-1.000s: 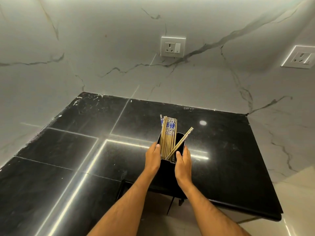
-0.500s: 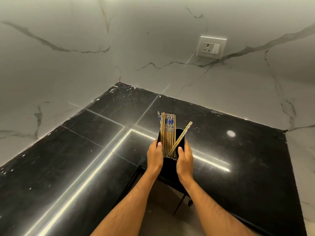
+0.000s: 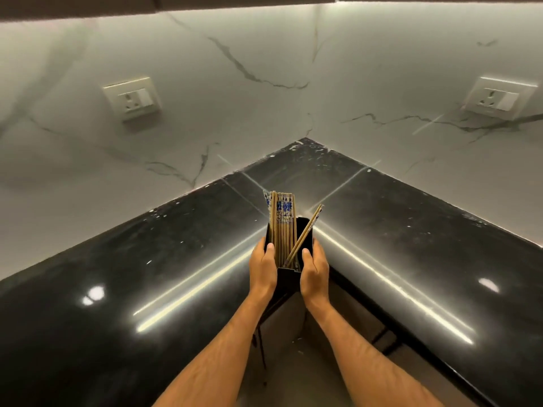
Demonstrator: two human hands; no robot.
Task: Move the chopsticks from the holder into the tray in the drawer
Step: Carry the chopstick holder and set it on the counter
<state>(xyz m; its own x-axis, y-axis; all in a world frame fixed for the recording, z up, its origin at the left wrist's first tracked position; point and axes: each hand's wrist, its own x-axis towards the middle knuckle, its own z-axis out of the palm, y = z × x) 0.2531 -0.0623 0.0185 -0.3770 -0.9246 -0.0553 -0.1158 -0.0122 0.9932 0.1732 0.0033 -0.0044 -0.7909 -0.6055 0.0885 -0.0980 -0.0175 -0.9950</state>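
A black rectangular holder (image 3: 289,277) is held between both hands above the inner corner of the black countertop (image 3: 176,259). My left hand (image 3: 263,267) grips its left side and my right hand (image 3: 314,271) grips its right side, thumbs on the rim. Several wooden chopsticks (image 3: 283,224) with blue-and-white patterned tops stand upright in it. One chopstick (image 3: 307,233) leans out to the right. No drawer or tray is in view.
The glossy L-shaped countertop meets white marble walls at a corner (image 3: 305,139). One wall socket (image 3: 132,98) sits on the left wall, another socket (image 3: 496,96) on the right wall. Cabinet fronts (image 3: 293,333) show below, between my forearms.
The view has swung left along the counter, bringing the wall corner and a left socket into sight. Both hands keep the same hold on the holder, which has travelled with them.
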